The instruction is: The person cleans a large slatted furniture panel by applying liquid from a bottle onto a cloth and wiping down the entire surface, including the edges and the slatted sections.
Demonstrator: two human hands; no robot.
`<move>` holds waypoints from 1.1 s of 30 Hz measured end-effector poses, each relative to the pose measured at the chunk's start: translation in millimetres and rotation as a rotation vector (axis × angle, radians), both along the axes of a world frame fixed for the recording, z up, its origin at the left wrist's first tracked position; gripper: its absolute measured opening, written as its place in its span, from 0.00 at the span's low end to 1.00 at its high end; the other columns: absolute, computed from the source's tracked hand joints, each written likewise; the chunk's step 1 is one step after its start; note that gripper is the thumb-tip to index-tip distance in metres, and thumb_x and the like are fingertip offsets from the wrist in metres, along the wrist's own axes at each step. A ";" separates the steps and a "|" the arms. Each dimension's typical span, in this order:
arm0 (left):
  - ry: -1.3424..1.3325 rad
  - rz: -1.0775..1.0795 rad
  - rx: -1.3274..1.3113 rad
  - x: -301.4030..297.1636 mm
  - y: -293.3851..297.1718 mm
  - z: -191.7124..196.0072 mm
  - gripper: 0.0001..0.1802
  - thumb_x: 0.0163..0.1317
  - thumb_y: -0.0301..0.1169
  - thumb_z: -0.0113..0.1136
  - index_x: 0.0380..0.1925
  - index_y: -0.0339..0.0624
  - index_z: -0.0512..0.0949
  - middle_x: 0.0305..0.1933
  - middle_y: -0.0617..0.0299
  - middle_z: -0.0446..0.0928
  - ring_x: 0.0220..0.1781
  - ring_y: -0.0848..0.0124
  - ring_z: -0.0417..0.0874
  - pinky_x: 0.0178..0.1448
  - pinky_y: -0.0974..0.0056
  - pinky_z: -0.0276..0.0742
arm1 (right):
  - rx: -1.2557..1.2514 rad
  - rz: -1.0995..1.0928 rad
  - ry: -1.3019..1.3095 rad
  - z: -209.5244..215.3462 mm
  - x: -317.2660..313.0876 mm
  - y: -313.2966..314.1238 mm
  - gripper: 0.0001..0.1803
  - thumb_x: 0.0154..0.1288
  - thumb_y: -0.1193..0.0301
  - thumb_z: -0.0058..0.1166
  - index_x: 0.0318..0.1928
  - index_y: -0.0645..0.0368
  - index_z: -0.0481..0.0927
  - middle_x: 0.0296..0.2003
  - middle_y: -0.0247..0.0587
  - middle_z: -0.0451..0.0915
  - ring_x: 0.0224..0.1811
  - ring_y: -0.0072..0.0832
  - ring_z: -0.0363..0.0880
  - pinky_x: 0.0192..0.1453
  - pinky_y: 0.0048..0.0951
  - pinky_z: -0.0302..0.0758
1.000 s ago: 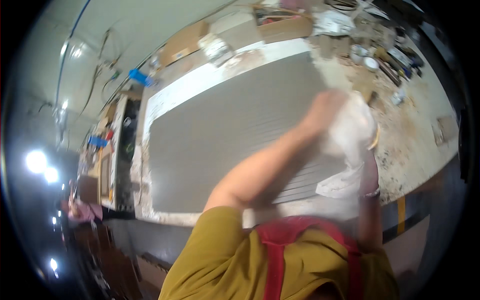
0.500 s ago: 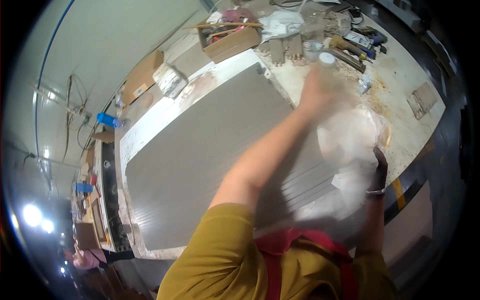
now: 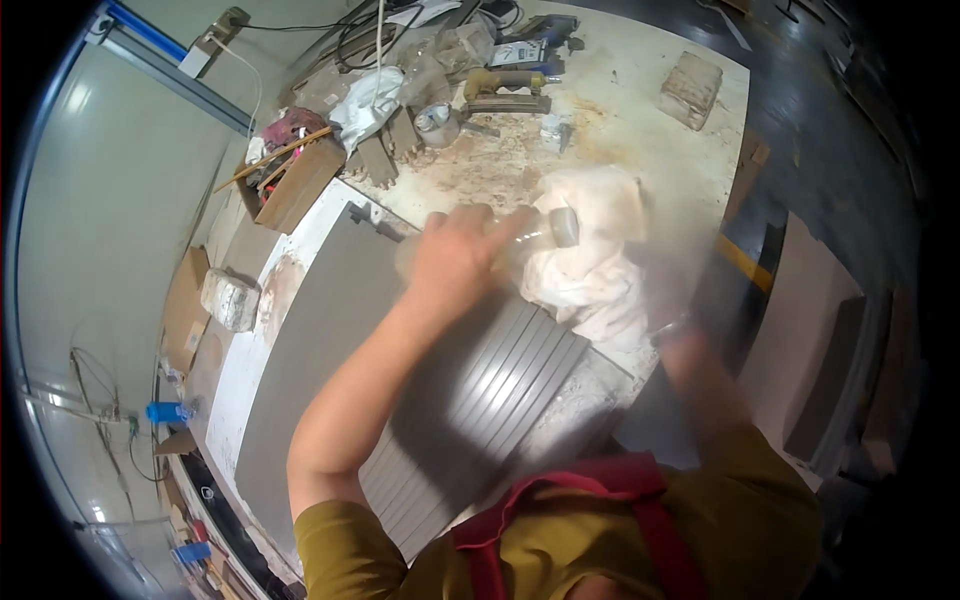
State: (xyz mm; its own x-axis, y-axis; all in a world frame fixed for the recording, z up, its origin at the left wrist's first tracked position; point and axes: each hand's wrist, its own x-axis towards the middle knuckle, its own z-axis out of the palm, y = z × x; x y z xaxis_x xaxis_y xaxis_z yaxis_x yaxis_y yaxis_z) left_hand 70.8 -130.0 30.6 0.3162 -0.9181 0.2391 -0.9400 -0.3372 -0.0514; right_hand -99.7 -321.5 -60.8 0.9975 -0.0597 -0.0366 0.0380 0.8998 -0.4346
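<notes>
As the frame was taken, the work lay at the far end of a grey slab on a dusty floor.

Bottle: a clear plastic bottle (image 3: 530, 235) with a grey cap pointed to the right, held tilted over the white cloth (image 3: 590, 265), near the slab's far right corner.

Left hand: the left hand (image 3: 455, 258) was wrapped around the bottle's body, fingers closed on it; the forearm reached up across the slab from the lower edge.

Right hand: the right hand (image 3: 665, 285) was blurred by motion beside the cloth; whether its fingers were closed on the cloth could not be told. A dark band showed at the wrist.

Cloth: crumpled and pale, lying at the slab's corner, just under the bottle's cap.

Slab: a large grey tile (image 3: 330, 340), smooth over most of its face, with parallel grooves (image 3: 480, 400) in the part nearest the person.

Technique, as judged: the bottle was best kept low and close over the cloth, squeezed gently so liquid landed on the fabric and not on the floor, with the other hand steadying the cloth.

Surroundings: a wooden box (image 3: 300, 185) of tools lay beyond the slab's far edge, a power tool (image 3: 505, 90) and white bags (image 3: 370, 100) farther off, a brick (image 3: 692, 88) well apart to the right, and a blue bottle (image 3: 168, 411) at the left.
</notes>
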 end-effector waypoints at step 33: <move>-0.079 0.357 0.565 -96.5 236.6 50.9 0.34 0.48 0.44 0.69 0.57 0.54 0.73 0.41 0.60 0.76 0.44 0.65 0.78 0.46 0.62 0.73 | -0.011 0.316 -0.020 16.5 11.7 200.9 0.26 0.74 0.61 0.41 0.65 0.62 0.63 0.61 0.48 0.71 0.60 0.39 0.74 0.63 0.42 0.74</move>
